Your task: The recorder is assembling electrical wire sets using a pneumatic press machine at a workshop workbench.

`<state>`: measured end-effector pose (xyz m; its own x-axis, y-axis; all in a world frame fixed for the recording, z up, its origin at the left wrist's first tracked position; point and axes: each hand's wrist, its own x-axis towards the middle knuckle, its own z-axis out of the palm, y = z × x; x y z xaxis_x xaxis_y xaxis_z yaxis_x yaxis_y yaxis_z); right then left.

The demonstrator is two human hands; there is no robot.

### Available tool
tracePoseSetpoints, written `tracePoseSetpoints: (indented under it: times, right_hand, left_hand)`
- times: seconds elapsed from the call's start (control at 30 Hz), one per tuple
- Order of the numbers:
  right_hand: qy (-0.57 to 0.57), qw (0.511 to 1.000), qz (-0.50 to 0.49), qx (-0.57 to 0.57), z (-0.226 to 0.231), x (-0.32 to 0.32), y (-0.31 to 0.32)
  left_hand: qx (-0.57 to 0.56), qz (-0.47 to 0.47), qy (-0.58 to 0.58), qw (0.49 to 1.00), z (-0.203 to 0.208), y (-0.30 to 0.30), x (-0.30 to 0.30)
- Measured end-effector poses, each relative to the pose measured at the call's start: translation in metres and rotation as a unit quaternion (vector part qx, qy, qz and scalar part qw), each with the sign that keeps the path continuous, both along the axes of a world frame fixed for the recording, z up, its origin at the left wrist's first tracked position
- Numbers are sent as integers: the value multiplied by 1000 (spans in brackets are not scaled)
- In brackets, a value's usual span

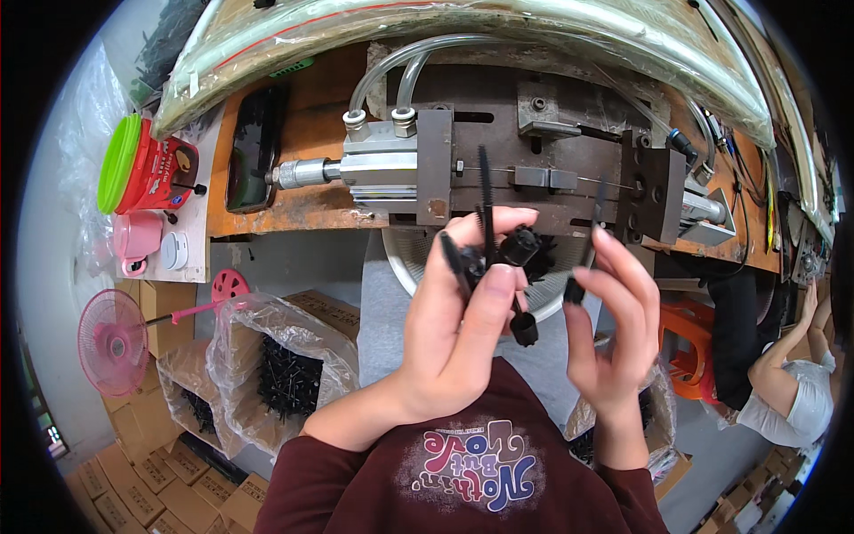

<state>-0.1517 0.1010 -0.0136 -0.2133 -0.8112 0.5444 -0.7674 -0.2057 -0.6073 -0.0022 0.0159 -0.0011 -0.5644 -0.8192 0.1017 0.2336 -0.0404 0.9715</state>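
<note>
Several black mascara wands are bunched in my left hand, brushes pointing up and away, with round black ends showing near the thumb. My right hand pinches another mascara wand; its dark brush rises past my fingertips and its black end shows between the fingers. Both hands hover in front of a metal fixture with a small clamp block and thin rods. Below them, partly hidden, is a white basket with black pieces in it.
Air cylinders with clear hoses flank the fixture on a wooden bench. On the left are a red bucket, a pink cup, a pink fan and plastic-lined boxes of black pieces. A co-worker sits at right beyond an orange stool.
</note>
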Motion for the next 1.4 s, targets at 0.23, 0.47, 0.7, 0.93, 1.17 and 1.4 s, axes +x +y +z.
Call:
tracePoseSetpoints:
  times: [0.23,0.47,0.7,0.93,1.17,1.4]
  right_hand:
    - [177,981,42,68,-1,-12,-30]
    - [218,971,13,96,3,-12,-34]
    - [213,970,18,116,8,-13,-34]
    - [37,993,94,65,19,-15,-29]
    - [-61,985,155,37,28,5,-6]
    - [-38,997,61,-5,24,5,15]
  left_hand:
    - [118,-22,-6,993,6,-2,7]
    - [147,-44,-13,988,7,-5,7]
    - [156,-54,-13,986,5,-6,8]
    - [153,-55,-24,986,5,-4,11]
    - [157,-100,-25,982,4,-4,7]
    - [239,-178,63,953,-7,-10,10]
